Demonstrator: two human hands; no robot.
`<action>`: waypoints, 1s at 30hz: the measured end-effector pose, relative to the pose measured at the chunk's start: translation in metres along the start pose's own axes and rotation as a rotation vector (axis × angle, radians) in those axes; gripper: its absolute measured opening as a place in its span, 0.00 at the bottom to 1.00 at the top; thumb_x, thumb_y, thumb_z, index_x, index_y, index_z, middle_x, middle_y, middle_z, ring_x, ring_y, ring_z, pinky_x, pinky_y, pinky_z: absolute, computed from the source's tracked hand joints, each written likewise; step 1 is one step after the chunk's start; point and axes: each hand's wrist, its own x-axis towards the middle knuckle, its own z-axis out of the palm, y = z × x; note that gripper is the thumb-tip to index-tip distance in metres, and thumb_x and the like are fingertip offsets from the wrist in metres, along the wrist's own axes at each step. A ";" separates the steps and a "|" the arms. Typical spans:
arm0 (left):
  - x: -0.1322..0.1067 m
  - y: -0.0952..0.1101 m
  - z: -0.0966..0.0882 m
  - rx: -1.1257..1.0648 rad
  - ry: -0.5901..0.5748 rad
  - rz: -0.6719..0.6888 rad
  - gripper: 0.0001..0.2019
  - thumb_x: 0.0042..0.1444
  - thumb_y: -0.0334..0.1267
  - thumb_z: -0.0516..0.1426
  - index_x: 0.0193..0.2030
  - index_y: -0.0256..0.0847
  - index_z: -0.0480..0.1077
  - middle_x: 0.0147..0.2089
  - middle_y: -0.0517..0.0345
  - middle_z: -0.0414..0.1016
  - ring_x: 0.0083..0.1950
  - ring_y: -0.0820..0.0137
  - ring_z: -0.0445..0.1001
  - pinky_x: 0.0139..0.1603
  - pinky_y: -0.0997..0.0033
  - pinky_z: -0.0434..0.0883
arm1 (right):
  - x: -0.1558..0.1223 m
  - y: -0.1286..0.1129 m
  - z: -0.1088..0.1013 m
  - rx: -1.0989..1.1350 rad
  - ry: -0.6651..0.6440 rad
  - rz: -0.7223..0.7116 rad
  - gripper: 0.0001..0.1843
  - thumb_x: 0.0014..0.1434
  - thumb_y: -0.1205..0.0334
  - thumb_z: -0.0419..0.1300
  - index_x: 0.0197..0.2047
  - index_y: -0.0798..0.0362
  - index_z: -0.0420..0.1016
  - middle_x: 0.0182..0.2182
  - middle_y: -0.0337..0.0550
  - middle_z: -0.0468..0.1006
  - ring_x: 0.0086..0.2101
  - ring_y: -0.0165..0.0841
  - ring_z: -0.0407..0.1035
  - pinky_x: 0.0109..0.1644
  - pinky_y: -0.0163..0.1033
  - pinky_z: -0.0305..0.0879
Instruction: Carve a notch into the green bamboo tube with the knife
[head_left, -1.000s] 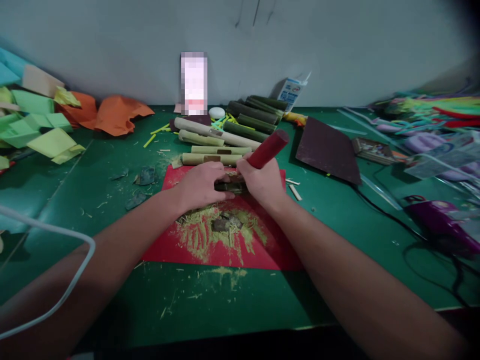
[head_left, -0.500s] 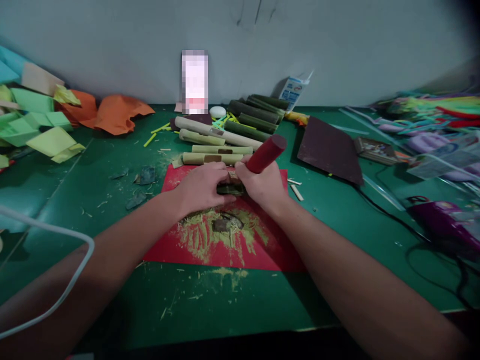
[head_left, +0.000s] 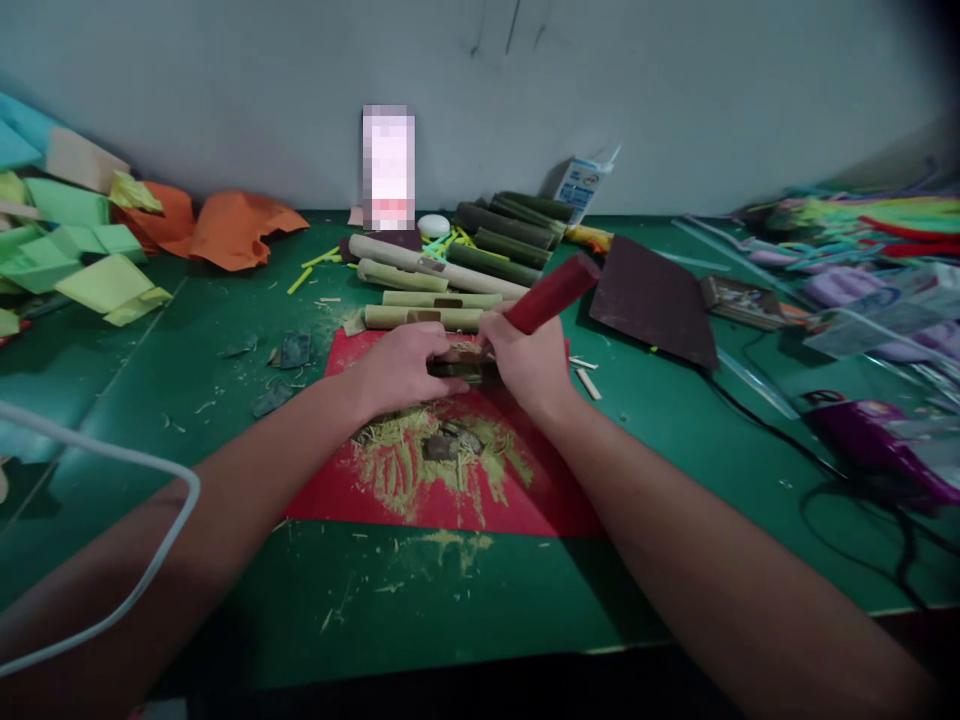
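Orange crumpled paper (head_left: 244,230) lies on the counter (head_left: 375,630), left of the red sheet (head_left: 322,495) and well apart from it. Over the sheet's far part, the left hand (head_left: 397,368) grips a dark bamboo piece (head_left: 469,371) by its left portion, thumb on the near side. That piece sits between both hands. At its right end, the right hand (head_left: 529,365) is closed round a red handle (head_left: 553,292), tilted up rightward, its lower tip hidden. Right of the sheet, apart, stands a dark board (head_left: 656,300).
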 end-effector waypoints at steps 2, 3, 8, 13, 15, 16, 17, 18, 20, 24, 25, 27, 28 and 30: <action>-0.001 0.003 0.000 0.045 0.000 0.015 0.11 0.54 0.45 0.66 0.35 0.41 0.73 0.38 0.57 0.71 0.39 0.66 0.72 0.39 0.65 0.67 | 0.003 0.002 -0.001 -0.009 0.000 0.009 0.12 0.49 0.63 0.58 0.19 0.48 0.60 0.19 0.35 0.63 0.25 0.29 0.59 0.29 0.39 0.56; -0.001 0.004 0.000 0.069 0.003 0.021 0.11 0.54 0.45 0.66 0.36 0.41 0.73 0.39 0.57 0.71 0.39 0.65 0.72 0.39 0.65 0.67 | 0.003 0.002 -0.002 -0.014 -0.018 0.022 0.11 0.49 0.63 0.58 0.19 0.49 0.60 0.19 0.35 0.63 0.25 0.29 0.59 0.29 0.39 0.56; -0.005 0.011 0.002 0.173 0.006 0.026 0.12 0.54 0.44 0.66 0.37 0.41 0.71 0.41 0.56 0.71 0.41 0.64 0.71 0.38 0.65 0.65 | 0.002 0.003 -0.006 -0.022 -0.093 0.059 0.10 0.49 0.60 0.59 0.21 0.49 0.62 0.19 0.34 0.65 0.25 0.29 0.60 0.30 0.39 0.57; -0.007 0.013 0.004 0.217 0.014 0.068 0.10 0.55 0.41 0.66 0.38 0.40 0.71 0.42 0.55 0.71 0.45 0.62 0.72 0.41 0.64 0.66 | 0.000 0.009 -0.005 0.005 -0.117 0.015 0.12 0.50 0.58 0.59 0.20 0.49 0.62 0.20 0.35 0.67 0.25 0.29 0.62 0.30 0.39 0.58; -0.008 0.013 0.004 0.217 0.020 0.076 0.10 0.56 0.41 0.66 0.38 0.40 0.71 0.43 0.54 0.72 0.45 0.62 0.72 0.42 0.63 0.66 | 0.000 0.010 -0.005 0.004 -0.126 -0.001 0.12 0.50 0.58 0.59 0.20 0.49 0.62 0.20 0.35 0.67 0.25 0.29 0.62 0.30 0.39 0.58; -0.008 0.012 0.004 0.216 0.022 0.078 0.10 0.56 0.41 0.66 0.39 0.40 0.71 0.44 0.54 0.72 0.46 0.62 0.72 0.42 0.63 0.67 | 0.000 0.010 -0.006 0.003 -0.130 -0.003 0.12 0.50 0.57 0.59 0.20 0.49 0.62 0.20 0.35 0.67 0.25 0.29 0.62 0.30 0.39 0.58; -0.008 0.012 0.005 0.217 0.021 0.081 0.11 0.56 0.42 0.66 0.39 0.40 0.71 0.44 0.54 0.72 0.46 0.61 0.72 0.43 0.63 0.67 | 0.000 0.010 -0.006 0.002 -0.135 -0.004 0.12 0.50 0.57 0.59 0.21 0.49 0.62 0.20 0.35 0.67 0.25 0.29 0.62 0.30 0.39 0.58; -0.009 0.012 0.005 0.219 0.021 0.083 0.11 0.56 0.42 0.66 0.40 0.40 0.71 0.44 0.54 0.72 0.47 0.61 0.72 0.43 0.62 0.67 | 0.000 0.010 -0.006 0.000 -0.144 -0.004 0.12 0.50 0.57 0.58 0.21 0.49 0.62 0.20 0.35 0.67 0.25 0.29 0.62 0.30 0.39 0.57; -0.009 0.012 0.006 0.224 0.020 0.086 0.12 0.57 0.42 0.66 0.42 0.40 0.72 0.45 0.53 0.72 0.48 0.60 0.73 0.44 0.61 0.68 | -0.001 0.008 -0.007 -0.010 -0.159 0.001 0.12 0.51 0.57 0.58 0.21 0.49 0.62 0.20 0.35 0.67 0.25 0.29 0.61 0.30 0.39 0.56; -0.009 0.009 0.008 0.216 0.032 0.121 0.14 0.57 0.44 0.66 0.46 0.38 0.74 0.46 0.51 0.73 0.50 0.57 0.73 0.47 0.58 0.70 | -0.004 0.003 -0.006 -0.082 -0.137 0.014 0.12 0.50 0.57 0.59 0.21 0.49 0.62 0.20 0.36 0.67 0.25 0.29 0.59 0.31 0.39 0.57; -0.009 0.008 0.008 0.208 0.032 0.138 0.14 0.57 0.44 0.65 0.46 0.38 0.74 0.46 0.50 0.74 0.50 0.56 0.73 0.48 0.58 0.70 | -0.005 0.002 -0.004 -0.111 -0.123 0.011 0.12 0.49 0.57 0.60 0.21 0.49 0.62 0.20 0.36 0.66 0.26 0.29 0.59 0.31 0.40 0.57; -0.007 0.004 0.008 0.186 0.027 0.168 0.14 0.59 0.45 0.64 0.46 0.39 0.75 0.46 0.50 0.74 0.50 0.56 0.73 0.49 0.57 0.71 | -0.006 0.003 -0.001 -0.155 -0.096 0.000 0.12 0.49 0.57 0.60 0.21 0.49 0.61 0.20 0.36 0.65 0.26 0.30 0.58 0.31 0.40 0.55; -0.006 0.002 0.007 0.173 0.020 0.179 0.13 0.60 0.45 0.63 0.45 0.39 0.75 0.46 0.50 0.75 0.50 0.56 0.73 0.49 0.57 0.71 | -0.005 0.004 0.001 -0.168 -0.089 -0.005 0.12 0.49 0.57 0.59 0.21 0.48 0.61 0.20 0.36 0.65 0.26 0.30 0.58 0.31 0.40 0.55; -0.004 -0.001 0.006 0.135 0.011 0.184 0.12 0.61 0.45 0.63 0.44 0.39 0.76 0.45 0.50 0.75 0.50 0.58 0.74 0.50 0.59 0.71 | -0.004 0.006 0.004 -0.178 -0.089 -0.020 0.12 0.50 0.57 0.59 0.21 0.48 0.60 0.20 0.36 0.65 0.25 0.30 0.57 0.31 0.40 0.55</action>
